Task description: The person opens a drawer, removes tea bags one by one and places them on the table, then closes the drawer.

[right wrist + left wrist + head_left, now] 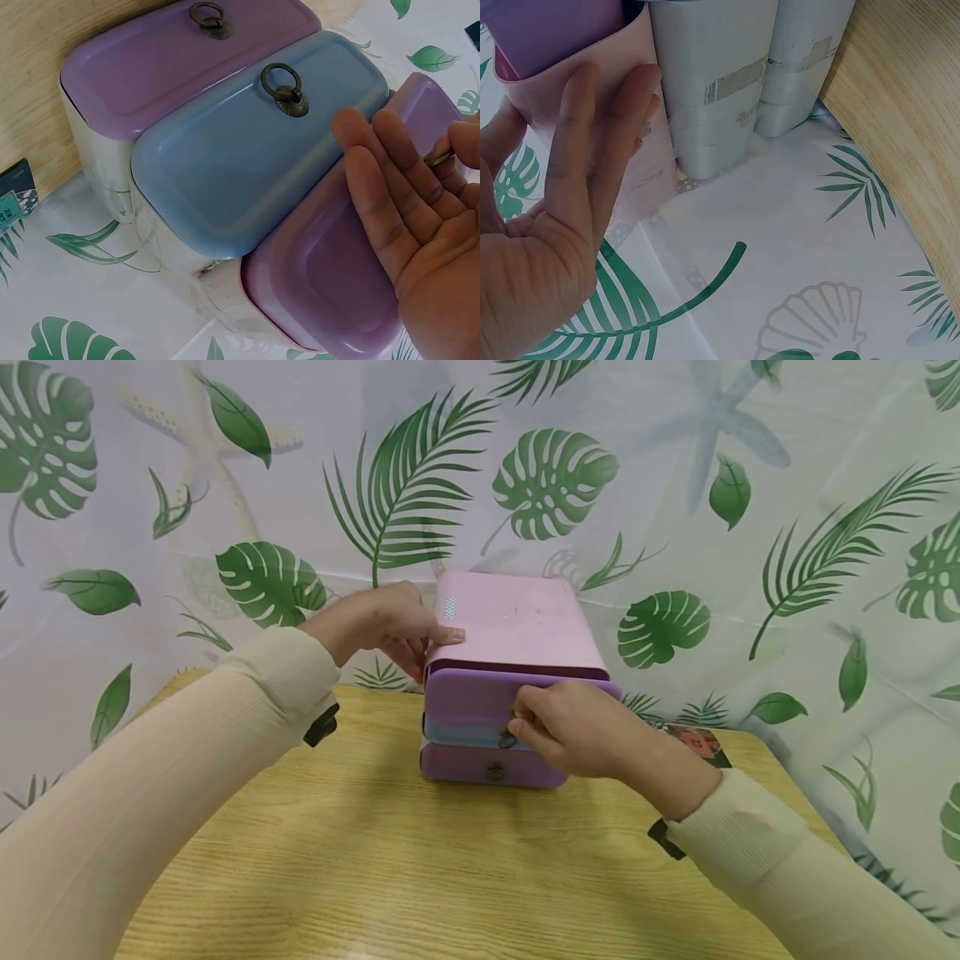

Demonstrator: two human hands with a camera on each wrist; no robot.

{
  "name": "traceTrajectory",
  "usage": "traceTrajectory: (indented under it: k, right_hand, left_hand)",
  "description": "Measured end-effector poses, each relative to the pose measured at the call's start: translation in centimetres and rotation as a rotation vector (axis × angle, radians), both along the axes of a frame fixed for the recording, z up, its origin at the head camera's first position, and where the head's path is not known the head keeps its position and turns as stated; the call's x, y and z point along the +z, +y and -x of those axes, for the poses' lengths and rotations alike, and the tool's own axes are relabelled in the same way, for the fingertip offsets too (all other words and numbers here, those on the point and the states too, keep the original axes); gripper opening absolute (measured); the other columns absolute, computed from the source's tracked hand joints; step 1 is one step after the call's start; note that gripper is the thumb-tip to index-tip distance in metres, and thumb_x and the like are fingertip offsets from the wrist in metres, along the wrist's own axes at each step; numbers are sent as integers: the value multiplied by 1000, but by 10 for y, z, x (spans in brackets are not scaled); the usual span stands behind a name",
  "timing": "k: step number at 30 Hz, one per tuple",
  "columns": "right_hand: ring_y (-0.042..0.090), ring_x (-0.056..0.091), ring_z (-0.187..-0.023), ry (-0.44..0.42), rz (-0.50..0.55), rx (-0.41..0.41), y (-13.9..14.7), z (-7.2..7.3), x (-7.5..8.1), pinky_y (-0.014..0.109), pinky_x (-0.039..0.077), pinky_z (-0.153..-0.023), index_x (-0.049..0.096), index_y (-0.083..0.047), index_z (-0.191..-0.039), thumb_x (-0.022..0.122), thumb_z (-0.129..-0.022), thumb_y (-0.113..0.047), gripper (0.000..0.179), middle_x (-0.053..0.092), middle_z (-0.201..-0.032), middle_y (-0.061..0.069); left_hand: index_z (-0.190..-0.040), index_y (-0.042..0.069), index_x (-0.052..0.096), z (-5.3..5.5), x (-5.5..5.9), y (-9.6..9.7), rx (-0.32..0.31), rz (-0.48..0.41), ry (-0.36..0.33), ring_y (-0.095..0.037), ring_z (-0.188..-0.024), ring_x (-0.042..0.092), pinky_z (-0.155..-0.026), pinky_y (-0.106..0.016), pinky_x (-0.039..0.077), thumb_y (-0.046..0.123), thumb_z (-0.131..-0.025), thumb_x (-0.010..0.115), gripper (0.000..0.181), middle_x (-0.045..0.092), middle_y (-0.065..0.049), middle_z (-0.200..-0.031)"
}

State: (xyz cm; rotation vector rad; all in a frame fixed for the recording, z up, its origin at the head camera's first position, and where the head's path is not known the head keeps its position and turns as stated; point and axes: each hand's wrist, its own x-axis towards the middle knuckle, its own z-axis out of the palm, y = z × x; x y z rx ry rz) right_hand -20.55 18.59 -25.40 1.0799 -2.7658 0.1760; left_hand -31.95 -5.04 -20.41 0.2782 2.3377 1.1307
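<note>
Pinching ring [440, 159], gripping cabinet [517, 610]: both hands [581, 727]

head view looks down; close wrist views share drawer stack [480, 700].

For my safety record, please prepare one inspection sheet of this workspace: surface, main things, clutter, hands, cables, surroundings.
Surface: wood-grain table.
Main things: pink box, its purple drawer slightly out; below, blue drawer and lower purple drawer look closed.
Clutter: printed card at back right, partly hidden.
Hands: left hand grips the pink box's left side; right hand pinches the top drawer's ring.
Cables: nothing seen.
Surroundings: leaf-print sheet behind.
</note>
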Motion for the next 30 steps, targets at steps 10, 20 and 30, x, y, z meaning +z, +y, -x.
traceTrajectory:
  k: [10, 20, 30]
  right_hand:
    - [4, 46, -56, -19, -3, -21, -2, 3, 1, 24, 42, -55, 61, -13, -87, 57, -101, -21, 17, 54, -67, -8]
    - [4, 46, -55, 3, 7, -14, -1, 12, 0, 25, 43, -55, 61, -12, -85, 58, -100, -21, 17, 55, -66, -8]
    - [4, 45, -55, 18, 23, 0, 0, 21, -1, 25, 43, -55, 60, -11, -86, 57, -100, -21, 17, 53, -65, -7]
  left_hand:
    - [-111, -4, 62, 0, 0, 0, 3, -3, -10, -25, -66, 74, -73, -37, 63, 33, -96, 66, 40, 72, -24, -96]
    - [-111, -4, 62, 1, 0, 0, 0, 6, -8, -23, -66, 74, -72, -36, 63, 34, -96, 66, 41, 72, -23, -97]
    - [-111, -4, 61, 2, -1, -2, -1, -3, -12, -25, -67, 74, -72, -36, 63, 34, -96, 67, 41, 72, -24, -97]
